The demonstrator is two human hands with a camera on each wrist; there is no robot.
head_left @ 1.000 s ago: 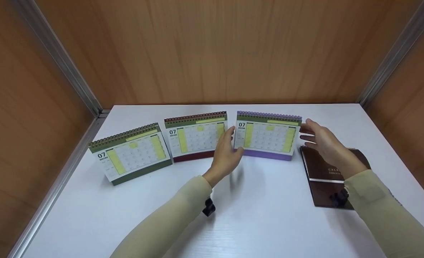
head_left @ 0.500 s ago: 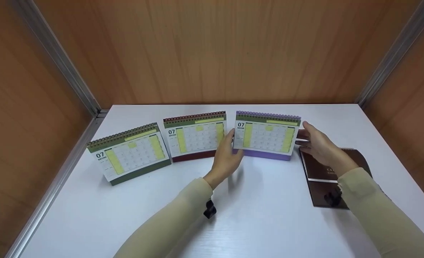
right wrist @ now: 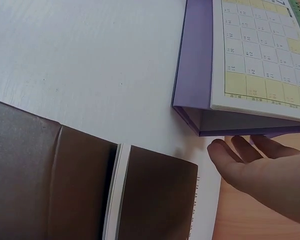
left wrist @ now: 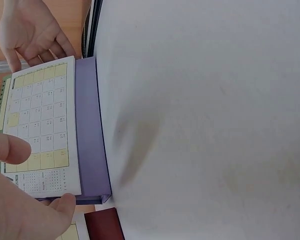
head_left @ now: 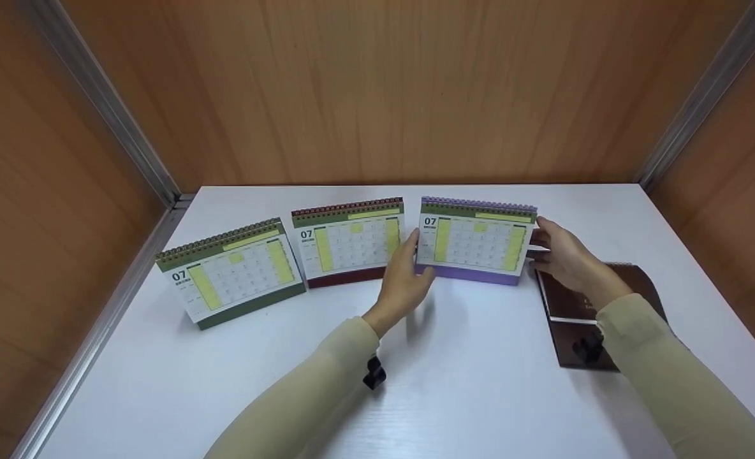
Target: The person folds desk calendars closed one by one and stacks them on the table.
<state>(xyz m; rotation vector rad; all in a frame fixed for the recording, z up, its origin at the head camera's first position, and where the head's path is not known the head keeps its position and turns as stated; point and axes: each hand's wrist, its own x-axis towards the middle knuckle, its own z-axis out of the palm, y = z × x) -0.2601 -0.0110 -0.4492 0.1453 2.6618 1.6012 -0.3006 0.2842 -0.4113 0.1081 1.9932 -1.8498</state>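
A purple-based desk calendar (head_left: 473,245), open at page 07, stands like a tent at the back right of the white table. My left hand (head_left: 403,284) is at its left edge, thumb near the purple base and fingers loosely extended. At the right edge is my right hand (head_left: 565,258), its relaxed fingers (right wrist: 270,150) reaching toward the calendar's back side; whether they touch it is hard to tell. To the left stand a maroon-based calendar (head_left: 355,245), close to my left hand, and a green-based calendar (head_left: 237,277), turned at an angle.
A dark brown folded calendar (head_left: 572,341) with a spiral binding lies flat under my right forearm. Wooden panels (head_left: 403,89) with metal corner posts enclose the table (head_left: 467,382) at the back and both sides.
My right hand has moved left to the purple-based calendar's right edge. My left hand has come slightly closer to its left edge. The calendars stand where they were.
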